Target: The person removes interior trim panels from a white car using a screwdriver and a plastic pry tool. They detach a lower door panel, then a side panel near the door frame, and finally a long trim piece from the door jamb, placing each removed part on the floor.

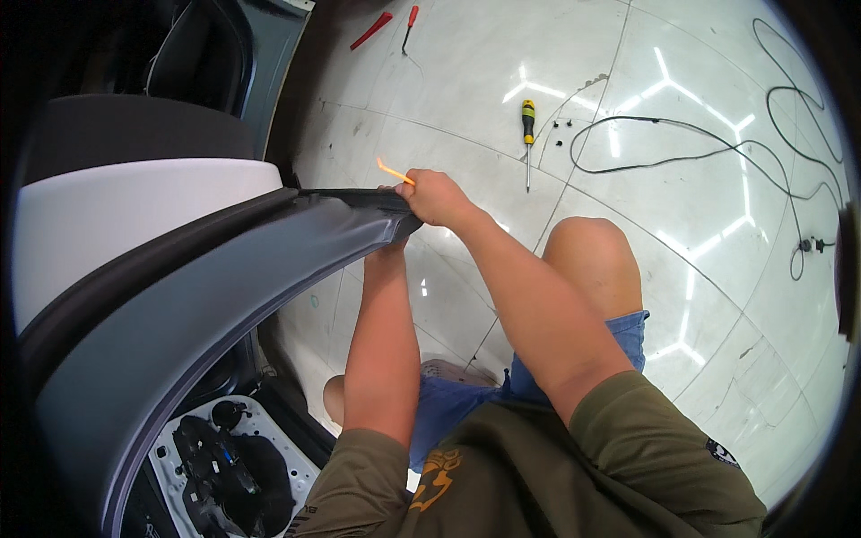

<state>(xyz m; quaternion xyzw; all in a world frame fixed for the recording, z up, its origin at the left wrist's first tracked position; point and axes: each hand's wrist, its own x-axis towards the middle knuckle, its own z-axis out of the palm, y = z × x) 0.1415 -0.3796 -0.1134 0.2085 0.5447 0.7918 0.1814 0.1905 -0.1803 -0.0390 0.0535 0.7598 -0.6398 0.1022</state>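
My right hand [435,197] is closed round a thin orange pry tool [395,170], whose bent tip sticks out to the left. The hand rests against the end of a grey car door [224,251], by the black trim along the window line [336,194]. My left forearm rises to the underside of that same door end. There my left hand [393,249] goes out of sight behind the door edge, so its fingers are mostly hidden. I cannot tell how tightly it grips.
On the tiled floor lie a yellow-and-black screwdriver [528,125], several small black clips [559,143], a red-handled hook tool [413,18] and a red pry bar [371,30]. A black cable [682,160] loops across the right. A white panel with black mechanism [300,466] shows below the door.
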